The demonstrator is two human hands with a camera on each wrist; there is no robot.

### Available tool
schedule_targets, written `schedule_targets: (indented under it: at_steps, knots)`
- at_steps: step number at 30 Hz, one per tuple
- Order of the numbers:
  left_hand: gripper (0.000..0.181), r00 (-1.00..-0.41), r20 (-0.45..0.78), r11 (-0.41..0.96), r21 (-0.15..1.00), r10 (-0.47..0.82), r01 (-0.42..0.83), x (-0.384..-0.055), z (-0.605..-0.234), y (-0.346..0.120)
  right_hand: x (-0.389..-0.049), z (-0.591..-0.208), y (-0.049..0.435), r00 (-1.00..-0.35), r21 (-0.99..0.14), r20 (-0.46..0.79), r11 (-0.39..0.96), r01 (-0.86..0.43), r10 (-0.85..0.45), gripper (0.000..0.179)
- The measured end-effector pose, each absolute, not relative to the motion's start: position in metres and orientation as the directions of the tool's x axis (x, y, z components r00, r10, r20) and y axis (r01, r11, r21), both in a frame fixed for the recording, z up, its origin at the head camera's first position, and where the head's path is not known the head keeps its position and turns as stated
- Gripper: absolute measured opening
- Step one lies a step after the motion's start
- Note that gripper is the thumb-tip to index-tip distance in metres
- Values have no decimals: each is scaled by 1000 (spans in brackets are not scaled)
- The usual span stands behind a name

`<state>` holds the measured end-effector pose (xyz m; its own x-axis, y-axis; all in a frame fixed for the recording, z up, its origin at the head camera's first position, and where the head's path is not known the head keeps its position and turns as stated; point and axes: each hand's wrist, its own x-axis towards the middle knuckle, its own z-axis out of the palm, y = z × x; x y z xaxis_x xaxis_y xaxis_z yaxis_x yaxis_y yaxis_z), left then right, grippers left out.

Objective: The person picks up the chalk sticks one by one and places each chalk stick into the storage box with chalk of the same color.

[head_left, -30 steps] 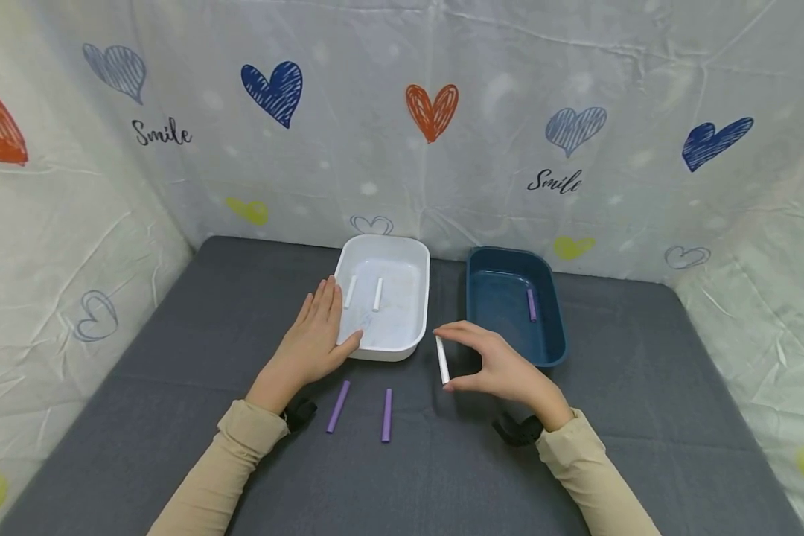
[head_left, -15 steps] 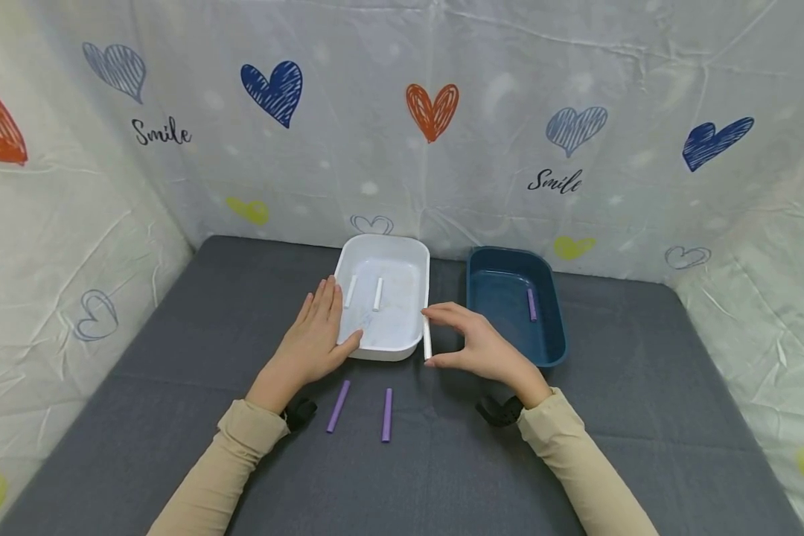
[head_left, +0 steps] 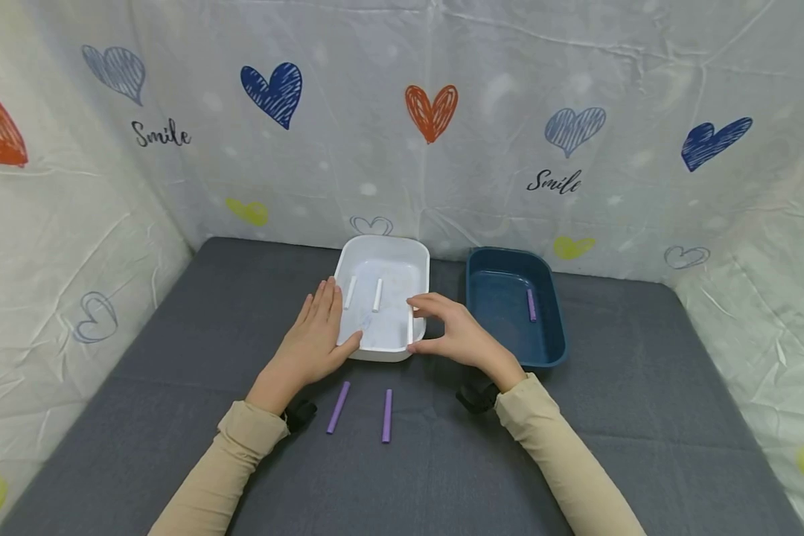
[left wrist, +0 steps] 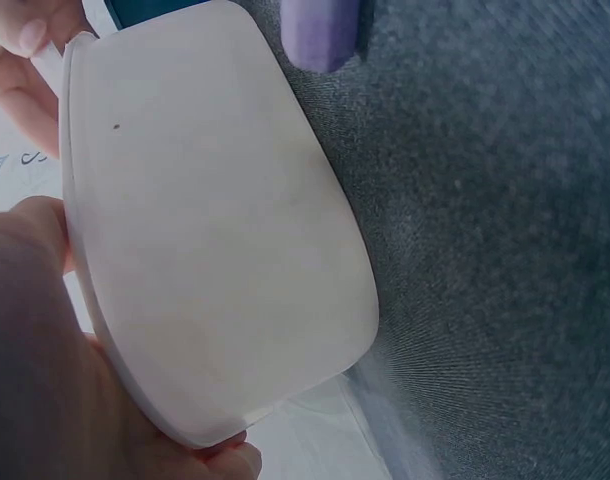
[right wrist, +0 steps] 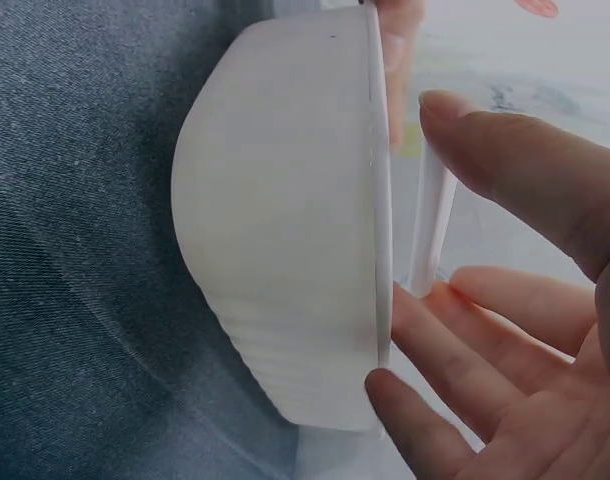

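Note:
My right hand (head_left: 465, 335) pinches a white chalk stick (head_left: 411, 325) by its two ends between thumb and fingers. It stands over the right side of the white basin (head_left: 382, 351); in the right wrist view the chalk stick (right wrist: 432, 220) is above the rim. My left hand (head_left: 315, 335) rests with straight fingers along the basin's left rim, the thumb at its near corner. Two white chalk sticks, one in the middle (head_left: 377, 295) and one at the left (head_left: 351, 292), lie in the basin. Two purple chalk sticks, a left one (head_left: 338, 408) and a right one (head_left: 386, 415), lie on the table.
A dark blue basin (head_left: 492, 341) stands to the right of the white one, with a purple chalk stick (head_left: 531, 305) inside. Dark grey cloth (head_left: 429, 476) covers the table. A printed curtain (head_left: 375, 171) hangs behind and at both sides.
My right hand has moved left and slightly away with the white chalk stick, from beside the white basin to over its right side. The left hand has stayed in place.

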<state>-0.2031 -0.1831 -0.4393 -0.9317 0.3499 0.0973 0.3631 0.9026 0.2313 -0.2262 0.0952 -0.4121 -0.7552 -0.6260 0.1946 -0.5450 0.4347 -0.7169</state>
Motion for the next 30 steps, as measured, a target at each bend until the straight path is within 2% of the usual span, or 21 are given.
schedule_targets:
  at_steps: [19,30]
  knots:
    - [89,-931,94,902,233,351,364,-204,-440,-182,-240,-409,83,-815,-601,143,605,-522,-562,73]
    - [88,-933,92,903,235,348,360,-203,-440,-183,-253,-407,73,-835,-601,62,647,-469,-547,73]
